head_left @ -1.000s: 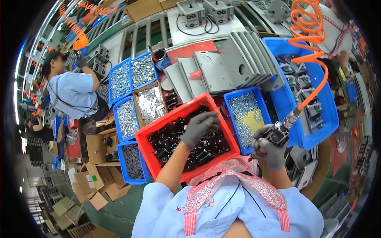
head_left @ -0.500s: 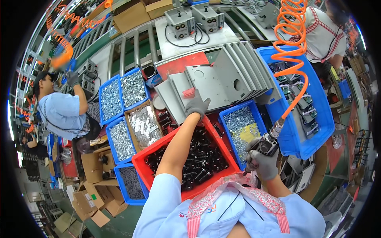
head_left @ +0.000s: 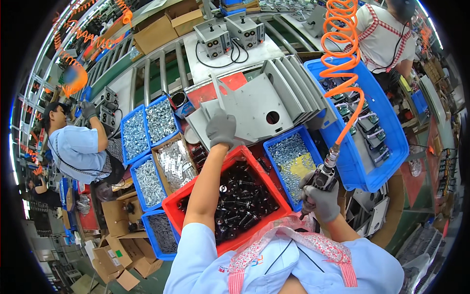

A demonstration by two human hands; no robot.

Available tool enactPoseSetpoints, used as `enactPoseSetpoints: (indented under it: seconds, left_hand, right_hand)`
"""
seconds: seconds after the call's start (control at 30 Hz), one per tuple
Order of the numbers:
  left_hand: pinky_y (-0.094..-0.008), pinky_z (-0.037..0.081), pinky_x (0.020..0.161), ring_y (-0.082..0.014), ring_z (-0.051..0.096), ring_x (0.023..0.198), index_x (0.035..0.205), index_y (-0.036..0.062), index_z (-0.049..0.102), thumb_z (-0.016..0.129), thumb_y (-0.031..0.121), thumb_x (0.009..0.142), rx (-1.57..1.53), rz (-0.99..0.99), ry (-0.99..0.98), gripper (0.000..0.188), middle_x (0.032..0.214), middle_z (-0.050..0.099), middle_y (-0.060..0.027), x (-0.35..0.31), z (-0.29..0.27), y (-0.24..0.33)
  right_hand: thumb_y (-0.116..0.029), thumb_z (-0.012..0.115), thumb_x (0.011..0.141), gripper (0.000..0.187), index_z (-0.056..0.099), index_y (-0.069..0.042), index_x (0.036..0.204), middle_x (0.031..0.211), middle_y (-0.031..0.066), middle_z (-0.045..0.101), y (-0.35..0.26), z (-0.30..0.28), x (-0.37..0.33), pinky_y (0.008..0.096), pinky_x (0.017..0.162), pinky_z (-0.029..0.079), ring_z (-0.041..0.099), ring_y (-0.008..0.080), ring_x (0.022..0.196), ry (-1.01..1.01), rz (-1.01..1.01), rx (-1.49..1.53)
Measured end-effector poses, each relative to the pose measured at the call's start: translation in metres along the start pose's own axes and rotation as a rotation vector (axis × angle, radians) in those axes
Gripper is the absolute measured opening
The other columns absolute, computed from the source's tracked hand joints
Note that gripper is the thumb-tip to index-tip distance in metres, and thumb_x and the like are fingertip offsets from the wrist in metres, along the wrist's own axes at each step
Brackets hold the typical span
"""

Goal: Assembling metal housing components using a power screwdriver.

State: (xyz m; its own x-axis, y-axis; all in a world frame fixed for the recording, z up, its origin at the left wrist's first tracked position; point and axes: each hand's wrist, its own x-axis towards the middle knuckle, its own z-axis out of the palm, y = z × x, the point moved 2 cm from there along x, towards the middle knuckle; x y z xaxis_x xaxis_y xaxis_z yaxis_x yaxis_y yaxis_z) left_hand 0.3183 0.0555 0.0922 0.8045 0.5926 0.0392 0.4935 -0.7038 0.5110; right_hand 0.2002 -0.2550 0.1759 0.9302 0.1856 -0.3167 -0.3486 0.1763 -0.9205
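Observation:
My left hand (head_left: 221,130), in a grey glove, is closed on the edge of a grey sheet-metal panel (head_left: 219,94) at the left end of the stack; the fingertips are partly hidden. Right beside it lies a broad grey panel with a round hole (head_left: 254,109), and more bent panels (head_left: 293,90) stand in a row behind. My right hand (head_left: 323,202), also gloved, is wrapped around an air screwdriver (head_left: 324,177) that hangs on a coiled orange hose (head_left: 356,110). The tool is held low, close to my chest.
Under my left forearm sits a red bin (head_left: 274,215) of black knobbed parts. Blue trays of screws and nuts (head_left: 148,182) line the left, another (head_left: 293,159) the middle. A large blue bin (head_left: 391,147) holds circuit boards. Two metal boxes (head_left: 214,41) stand behind. Co-workers (head_left: 78,147) flank the bench.
My left hand has shifted left and now grips a panel edge; that panel has changed its tilt. A small red piece by the hand is out of sight. The whole view has shifted slightly.

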Motion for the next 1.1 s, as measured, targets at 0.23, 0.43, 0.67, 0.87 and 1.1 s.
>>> enactPoseSetpoints:
  seconds: [0.23, 0.43, 0.67, 0.87, 1.1]
  left_hand:
    - [-0.0475, 0.048, 0.067, -0.0385, 0.063, 0.075, 0.102, 0.0075, 0.056, 0.054, 0.021, 0.081, 0.052, 0.185, 0.315, 0.026, 0.081, 0.064, -0.0197, -0.045, -0.064, -0.038]
    - [-0.0384, 0.047, 0.055, -0.0297, 0.061, 0.062, 0.12, 0.0012, 0.058, 0.061, 0.003, 0.076, -0.037, 0.442, 0.527, 0.044, 0.072, 0.062, -0.0145, -0.116, -0.104, -0.048]
    - [-0.0316, 0.052, 0.071, -0.0251, 0.068, 0.079, 0.114, -0.0038, 0.061, 0.061, 0.0, 0.083, -0.418, 0.51, 0.238, 0.032, 0.091, 0.068, -0.0173, -0.173, -0.15, -0.041]
    - [-0.0254, 0.049, 0.08, -0.0113, 0.062, 0.088, 0.113, -0.0028, 0.062, 0.063, 0.0, 0.083, -0.841, 0.501, -0.382, 0.03, 0.098, 0.068, -0.008, -0.21, -0.123, -0.013]
    - [-0.0229, 0.051, 0.078, -0.0095, 0.062, 0.09, 0.113, 0.0065, 0.065, 0.072, 0.011, 0.078, -1.086, 0.015, -0.619, 0.036, 0.1, 0.067, -0.0085, -0.24, -0.061, -0.01]
  right_hand:
    - [0.002, 0.056, 0.067, 0.024, 0.056, -0.001, 0.09, 0.079, 0.0118, 0.062, 0.003, -0.007, -0.01, 0.0284, 0.055, 0.049, 0.06, 0.0162, 0.059, -0.069, 0.075, -0.079]
    - [0.003, 0.056, 0.07, 0.017, 0.059, 0.0, 0.087, 0.068, 0.0078, 0.06, 0.003, -0.012, -0.017, 0.0236, 0.044, 0.042, 0.053, 0.0107, 0.049, -0.066, 0.066, -0.062]
    - [0.012, 0.059, 0.068, 0.036, 0.058, -0.001, 0.102, 0.106, 0.0099, 0.061, 0.011, -0.005, -0.012, 0.0219, 0.07, 0.049, 0.059, 0.0108, 0.088, -0.241, -0.351, -0.195]
    - [0.009, 0.061, 0.065, 0.044, 0.054, 0.003, 0.109, 0.103, 0.0066, 0.056, 0.01, -0.012, -0.019, 0.0239, 0.064, 0.049, 0.057, 0.0103, 0.079, -0.283, -0.317, -0.366]
    - [0.0, 0.065, 0.062, 0.046, 0.057, -0.003, 0.107, 0.09, 0.0041, 0.059, 0.045, -0.067, -0.028, 0.0294, 0.08, 0.049, 0.059, 0.0128, 0.083, -0.33, 0.302, -0.495]
